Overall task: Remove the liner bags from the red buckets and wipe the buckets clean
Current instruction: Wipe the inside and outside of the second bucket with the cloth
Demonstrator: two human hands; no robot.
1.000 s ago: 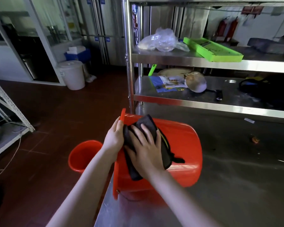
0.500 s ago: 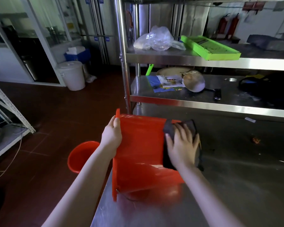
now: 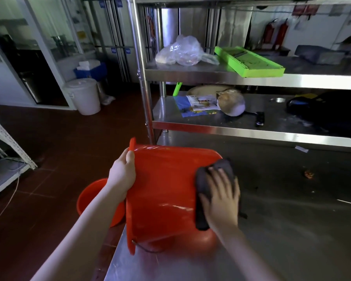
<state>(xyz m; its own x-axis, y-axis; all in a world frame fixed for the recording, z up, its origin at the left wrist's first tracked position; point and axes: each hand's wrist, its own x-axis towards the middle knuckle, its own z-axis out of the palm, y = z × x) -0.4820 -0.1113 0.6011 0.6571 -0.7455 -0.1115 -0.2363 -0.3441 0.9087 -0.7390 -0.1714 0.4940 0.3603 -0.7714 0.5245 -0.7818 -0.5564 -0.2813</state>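
Note:
A red bucket point(image 3: 162, 191) lies on its side at the left end of the steel table point(image 3: 282, 230), its mouth facing left. My left hand point(image 3: 123, 172) grips the bucket's rim at the top left. My right hand point(image 3: 221, 197) presses a dark cloth point(image 3: 203, 179) flat against the bucket's base end, fingers spread. A second red bucket point(image 3: 89, 197) stands on the floor below the table's left edge, partly hidden by my left arm.
A steel shelf rack point(image 3: 251, 80) rises behind the table, holding a clear plastic bag point(image 3: 180, 51), a green tray point(image 3: 249, 60), papers and a dark bag. A white lidded bucket point(image 3: 83, 96) stands on the red tile floor at the far left. A white rack point(image 3: 6, 147) sits left.
My right hand has swept the cloth from the bucket's rim side along its wall to the base end on the right. My left hand keeps its grip on the rim.

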